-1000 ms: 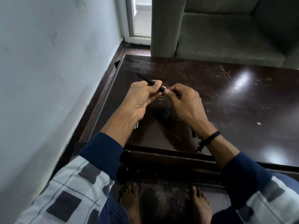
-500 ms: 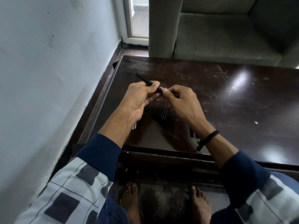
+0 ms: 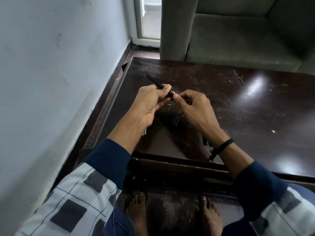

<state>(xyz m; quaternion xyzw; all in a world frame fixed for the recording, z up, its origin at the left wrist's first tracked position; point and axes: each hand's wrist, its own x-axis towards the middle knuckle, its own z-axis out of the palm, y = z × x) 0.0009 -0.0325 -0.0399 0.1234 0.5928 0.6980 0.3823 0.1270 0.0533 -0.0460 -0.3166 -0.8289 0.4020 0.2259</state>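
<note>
The person sits at a dark brown, glossy, scratched wooden table (image 3: pixel 247 106), both hands raised just above its near left part, not far from the left edge that runs along the pale painted wall (image 3: pixel 59 74).

The left hand (image 3: pixel 150 103) has its fingers curled round a slim black plastic tube (image 3: pixel 156 82), thumb pressed on top. The tube is tilted, its free end pointing toward the table's far left corner and its other end toward the right hand. The right hand (image 3: pixel 194 108) has its fingers bent inward, and thumb and forefinger pinch at that near end of the tube. I cannot tell whether a smaller part sits between those fingertips.

On the tabletop under the hands lies a small cluster of short black pieces (image 3: pixel 176 119), close to the heel of the right hand but apart from it. A couple of thin pale sticks (image 3: pixel 144 132) peek out from beneath the left wrist, toward the near edge. More small dark bits (image 3: pixel 205 142) lie beside the right wrist, which wears a black cord bracelet (image 3: pixel 225 145).

Beyond the table's far edge stands a grey upholstered sofa (image 3: pixel 238 41).
</note>
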